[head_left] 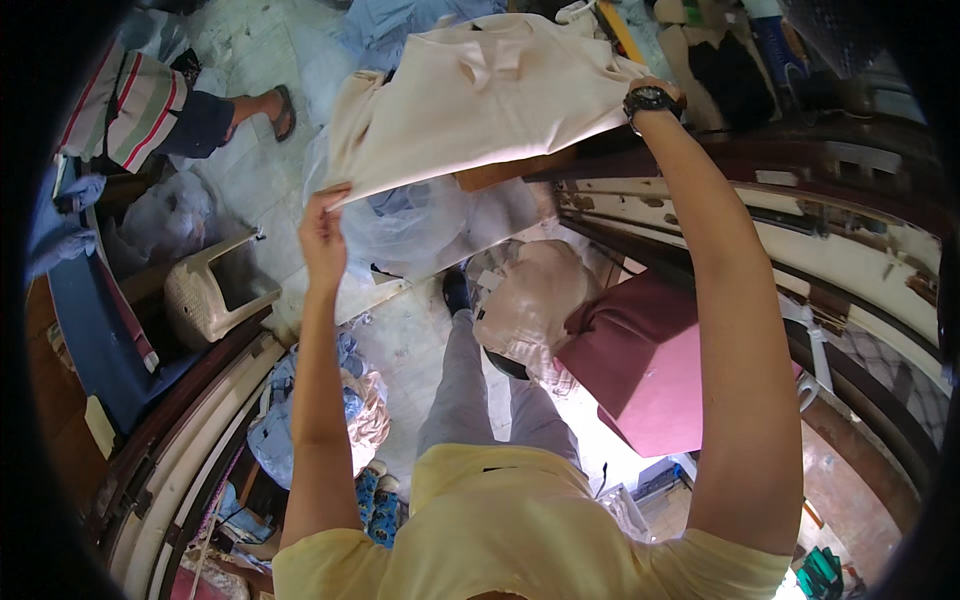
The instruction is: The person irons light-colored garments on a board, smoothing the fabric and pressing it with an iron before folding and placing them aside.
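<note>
- The cream garment [470, 120] is lying stretched between the two hands at the top centre of the frame, with its near edge running slantwise from the lower left to the upper right.
- The left hand [322, 240] is pinching the lower left corner of the garment, with thumb and fingers together on the cloth.
- The right hand [664, 88] is gripping the right end of the garment; how each finger is lying there, I cannot tell.
- A black watch [649, 98] is circling the right wrist.
- Below the garment, clear plastic [420, 225] is spreading over the pale floor [395, 330], and a brown piece [512, 173] is showing just under the edge.
- In the centre, a beige bundle [535, 295] is resting near the person's grey-trousered legs [460, 390], and a pink cloth [650, 365] is lying to the right of it.
- At the left, a beige basket [200, 295] is tilting on its side.
- In the upper left, another person in a striped top [130, 105] is showing one sandalled foot [283, 113].
</note>
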Available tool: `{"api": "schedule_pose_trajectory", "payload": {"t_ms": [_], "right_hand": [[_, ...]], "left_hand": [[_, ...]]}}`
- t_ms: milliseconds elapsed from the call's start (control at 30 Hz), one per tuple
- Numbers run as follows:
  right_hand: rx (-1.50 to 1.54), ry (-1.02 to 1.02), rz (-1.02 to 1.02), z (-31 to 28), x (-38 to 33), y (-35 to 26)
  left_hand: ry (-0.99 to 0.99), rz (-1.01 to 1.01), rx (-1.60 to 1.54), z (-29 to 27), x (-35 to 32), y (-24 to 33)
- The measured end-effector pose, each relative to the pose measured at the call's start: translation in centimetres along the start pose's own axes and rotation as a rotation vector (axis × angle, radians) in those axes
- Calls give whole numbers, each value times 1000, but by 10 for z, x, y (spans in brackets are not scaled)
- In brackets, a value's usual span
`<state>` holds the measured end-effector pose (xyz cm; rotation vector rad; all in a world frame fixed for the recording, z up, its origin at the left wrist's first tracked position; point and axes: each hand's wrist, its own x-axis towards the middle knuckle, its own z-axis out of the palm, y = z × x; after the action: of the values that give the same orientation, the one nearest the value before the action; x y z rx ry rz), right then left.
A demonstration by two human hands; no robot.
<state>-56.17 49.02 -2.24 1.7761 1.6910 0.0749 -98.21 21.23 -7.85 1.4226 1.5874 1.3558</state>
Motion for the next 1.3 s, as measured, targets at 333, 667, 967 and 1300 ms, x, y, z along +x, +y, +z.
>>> {"api": "schedule_pose_trajectory", "payload": {"t_ms": [333, 667, 967, 1300], "right_hand": [[217, 123, -373, 99, -12, -98], [277, -156, -460, 207, -98, -147], [602, 213, -261, 149, -2, -138], [579, 349, -337, 144, 141, -141]], "left_hand": [[-444, -206, 733, 92, -164, -167], [-334, -172, 495, 150, -134, -155], [-143, 49, 467, 160, 78, -176], [-201, -362, -234, 198, 168, -219]]}}
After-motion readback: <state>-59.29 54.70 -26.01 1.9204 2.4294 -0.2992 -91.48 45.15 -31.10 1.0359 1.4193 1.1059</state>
